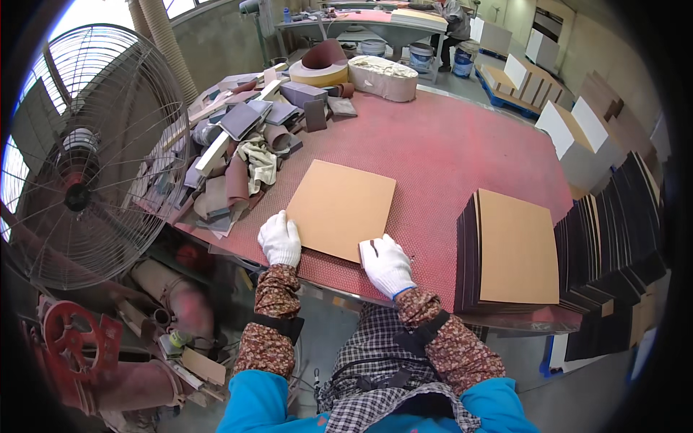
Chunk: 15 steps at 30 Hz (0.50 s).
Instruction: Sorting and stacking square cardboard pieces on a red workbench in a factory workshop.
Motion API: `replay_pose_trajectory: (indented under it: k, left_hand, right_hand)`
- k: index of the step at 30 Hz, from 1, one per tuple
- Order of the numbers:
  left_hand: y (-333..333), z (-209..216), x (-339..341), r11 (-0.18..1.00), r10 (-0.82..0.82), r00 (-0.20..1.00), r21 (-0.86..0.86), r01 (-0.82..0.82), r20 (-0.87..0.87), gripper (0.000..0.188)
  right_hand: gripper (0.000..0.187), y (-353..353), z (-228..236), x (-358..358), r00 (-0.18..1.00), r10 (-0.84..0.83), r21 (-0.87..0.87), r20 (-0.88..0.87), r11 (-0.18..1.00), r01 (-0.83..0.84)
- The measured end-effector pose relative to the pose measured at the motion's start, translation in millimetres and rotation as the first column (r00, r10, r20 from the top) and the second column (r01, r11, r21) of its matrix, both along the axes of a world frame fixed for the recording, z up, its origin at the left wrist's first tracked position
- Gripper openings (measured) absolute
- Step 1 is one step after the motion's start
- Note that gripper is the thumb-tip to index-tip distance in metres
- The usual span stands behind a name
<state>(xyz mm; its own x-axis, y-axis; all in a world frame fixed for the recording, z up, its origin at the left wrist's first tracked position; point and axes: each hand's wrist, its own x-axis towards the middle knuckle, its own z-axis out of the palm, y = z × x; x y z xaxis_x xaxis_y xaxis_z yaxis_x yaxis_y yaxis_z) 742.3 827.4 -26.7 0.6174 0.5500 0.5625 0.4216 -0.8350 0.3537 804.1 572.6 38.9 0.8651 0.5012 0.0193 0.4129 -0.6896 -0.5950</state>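
A flat, square tan board (pixel 342 207) lies in front of me on the red, dimpled tabletop (pixel 462 137). My left hand (pixel 280 239), in a white knit glove, is closed at the board's lower left edge. My right hand (pixel 386 265), gloved the same way, grips near its front right corner. A dark reddish gap shows between the right thumb and fingers. Right of that hand stands a neat stack of boards (pixel 518 245), tan on top with dark edges. The fingertips of both hands are partly hidden.
Sanding blocks, wood strips and abrasive pieces (pixel 245 123) are heaped at the table's left. Behind them sit a rolled abrasive belt (pixel 319 68) and an oval tub (pixel 382 78). A large wire fan (pixel 86 159) stands left. More dark boards (pixel 613 231) stand right. Another person (pixel 453 25) is far back.
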Motion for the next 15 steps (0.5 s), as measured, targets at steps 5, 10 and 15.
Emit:
replay_pose_trajectory:
  k: [5, 10, 15]
  left_hand:
    - [13, 1, 5, 0.997, 0.051, 0.996, -0.059, -0.055, -0.067, 0.036]
    - [17, -9, 9, 0.999, 0.038, 0.999, -0.033, -0.038, -0.019, 0.035]
    - [22, -6, 15, 1.000, 0.000, 0.999, -0.002, 0.000, -0.052, 0.032]
  right_hand:
    - [0.035, 11, -1, 1, 0.999, 0.030, 0.005, -0.011, 1.000, -0.030]
    - [0.033, 9, -4, 0, 0.998, 0.043, -0.037, 0.048, 0.998, -0.041]
    - [0.026, -19, -11, -3, 0.866, 0.315, -0.138, 0.387, 0.949, -0.283]
